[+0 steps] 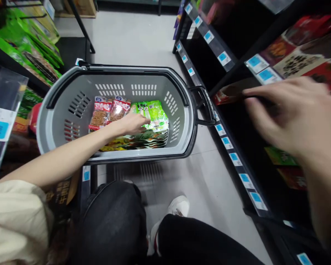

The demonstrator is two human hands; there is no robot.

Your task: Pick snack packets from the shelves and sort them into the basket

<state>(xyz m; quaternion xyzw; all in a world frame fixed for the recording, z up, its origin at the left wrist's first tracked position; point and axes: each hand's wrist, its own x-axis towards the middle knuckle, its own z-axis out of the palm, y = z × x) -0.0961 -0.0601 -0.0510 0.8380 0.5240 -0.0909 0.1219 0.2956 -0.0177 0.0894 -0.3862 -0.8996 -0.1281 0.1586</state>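
Shop aisle: price-tagged shelves (226,59), packaged snacks (30,44), grey shopping basket (49,110).

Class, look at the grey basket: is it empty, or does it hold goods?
Not empty: red packets and green packets lie in the grey basket, with the left hand on the green ones.

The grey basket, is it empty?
No, the grey basket holds red and green snack packets, and the left hand rests on them.
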